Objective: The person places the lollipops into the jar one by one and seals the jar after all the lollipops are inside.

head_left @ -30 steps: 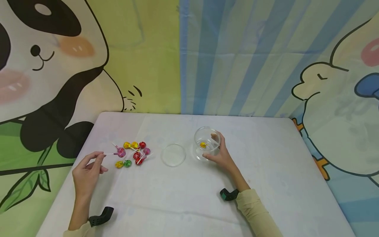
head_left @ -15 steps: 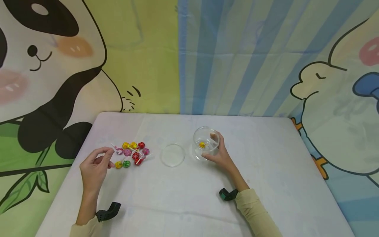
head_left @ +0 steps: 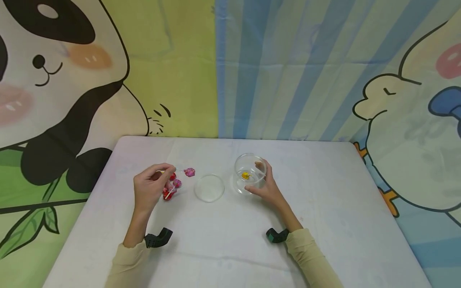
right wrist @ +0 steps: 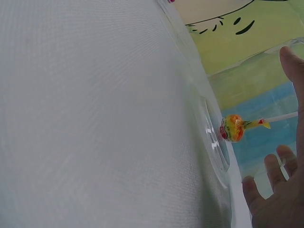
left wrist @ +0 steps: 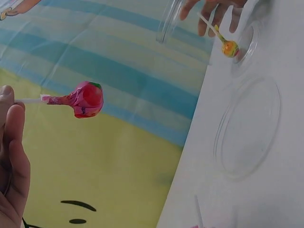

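A pink-wrapped lollipop (left wrist: 88, 99) is pinched by its white stick between the thumb and fingers of my left hand (head_left: 151, 185), with the candy end pointing right. It is raised above the table, over the right side of the candy pile. My right hand (head_left: 265, 186) curls round the side of a clear round jar (head_left: 248, 161), thumb in front and fingers behind. Inside the jar lies one yellow lollipop (right wrist: 232, 128), its stick leaning up. The jar's mouth is uncovered.
A clear round lid (head_left: 209, 188) lies flat on the white table (head_left: 223, 236) between the pile and the jar. Several red and pink lollipops (head_left: 169, 191) lie beside and partly behind my left hand. A cartoon-printed curtain (head_left: 281, 72) hangs behind the table.
My left hand has lifted the pink lollipop off the left side of the pile and carried it right, toward the lid. The right hand and jar have stayed in place.
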`<control>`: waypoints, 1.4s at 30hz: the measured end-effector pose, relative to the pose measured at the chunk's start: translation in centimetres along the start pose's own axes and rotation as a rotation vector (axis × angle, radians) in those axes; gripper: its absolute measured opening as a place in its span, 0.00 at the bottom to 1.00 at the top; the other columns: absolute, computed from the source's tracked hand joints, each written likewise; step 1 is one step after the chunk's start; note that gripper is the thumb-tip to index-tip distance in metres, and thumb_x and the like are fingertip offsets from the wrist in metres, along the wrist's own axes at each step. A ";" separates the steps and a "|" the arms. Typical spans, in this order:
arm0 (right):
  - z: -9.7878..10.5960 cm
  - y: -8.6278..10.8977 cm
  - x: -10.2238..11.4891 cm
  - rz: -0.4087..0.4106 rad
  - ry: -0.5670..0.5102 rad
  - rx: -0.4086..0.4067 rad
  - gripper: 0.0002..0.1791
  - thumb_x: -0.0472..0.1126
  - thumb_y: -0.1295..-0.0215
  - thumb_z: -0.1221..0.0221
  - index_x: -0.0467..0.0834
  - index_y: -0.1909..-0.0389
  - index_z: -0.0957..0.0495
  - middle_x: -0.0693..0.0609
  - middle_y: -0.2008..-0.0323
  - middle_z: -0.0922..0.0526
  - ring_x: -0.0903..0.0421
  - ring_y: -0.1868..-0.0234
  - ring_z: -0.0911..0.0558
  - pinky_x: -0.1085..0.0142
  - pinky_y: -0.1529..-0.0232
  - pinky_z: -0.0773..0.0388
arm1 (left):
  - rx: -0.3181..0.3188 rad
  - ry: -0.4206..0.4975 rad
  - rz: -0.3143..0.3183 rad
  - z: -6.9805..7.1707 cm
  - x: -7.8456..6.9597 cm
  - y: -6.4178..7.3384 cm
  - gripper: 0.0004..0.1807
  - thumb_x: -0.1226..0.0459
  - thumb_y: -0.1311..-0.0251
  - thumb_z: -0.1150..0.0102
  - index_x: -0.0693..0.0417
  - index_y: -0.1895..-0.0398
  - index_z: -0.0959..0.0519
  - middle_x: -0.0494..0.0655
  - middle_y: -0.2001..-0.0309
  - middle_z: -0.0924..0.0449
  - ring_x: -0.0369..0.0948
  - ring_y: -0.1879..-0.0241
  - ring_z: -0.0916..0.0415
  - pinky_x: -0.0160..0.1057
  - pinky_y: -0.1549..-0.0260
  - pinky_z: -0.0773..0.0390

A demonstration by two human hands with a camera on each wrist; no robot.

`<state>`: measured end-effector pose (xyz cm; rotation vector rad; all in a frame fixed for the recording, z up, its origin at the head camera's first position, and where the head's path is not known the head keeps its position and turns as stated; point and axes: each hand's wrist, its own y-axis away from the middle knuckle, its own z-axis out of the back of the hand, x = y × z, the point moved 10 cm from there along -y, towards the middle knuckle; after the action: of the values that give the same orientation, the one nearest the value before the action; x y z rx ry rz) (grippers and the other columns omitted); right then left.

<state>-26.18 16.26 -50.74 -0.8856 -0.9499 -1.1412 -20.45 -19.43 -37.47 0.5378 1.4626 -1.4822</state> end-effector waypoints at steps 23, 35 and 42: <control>0.6 0.7 4.3 0.017 -0.016 0.015 0.56 0.34 0.50 0.30 0.42 0.26 0.58 0.33 0.28 0.44 0.36 0.26 0.44 0.35 0.30 0.48 | 0.213 0.064 -0.057 -10.7 -3.2 -2.0 0.06 0.64 0.44 0.32 0.54 0.64 0.14 0.50 0.69 0.13 0.34 0.86 0.26 0.31 0.84 0.28; 0.1 1.6 4.0 0.024 -0.015 0.018 0.56 0.34 0.49 0.30 0.41 0.26 0.58 0.32 0.29 0.43 0.35 0.27 0.42 0.33 0.32 0.47 | 0.455 -0.246 -0.225 -17.9 -4.1 -0.5 0.05 0.61 0.44 0.32 0.50 0.65 0.13 0.43 0.67 0.12 0.23 0.88 0.33 0.27 0.87 0.34; 0.2 1.6 4.4 0.028 0.020 0.015 0.56 0.35 0.49 0.30 0.40 0.26 0.59 0.32 0.29 0.42 0.35 0.28 0.41 0.34 0.33 0.44 | 0.519 -0.326 -0.258 -19.5 -3.7 0.2 0.05 0.61 0.46 0.31 0.49 0.67 0.13 0.41 0.70 0.12 0.22 0.91 0.37 0.26 0.87 0.36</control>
<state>-23.96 15.34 -46.71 -0.8716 -0.9255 -1.1156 -24.55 0.01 -38.13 0.3930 0.9122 -2.0650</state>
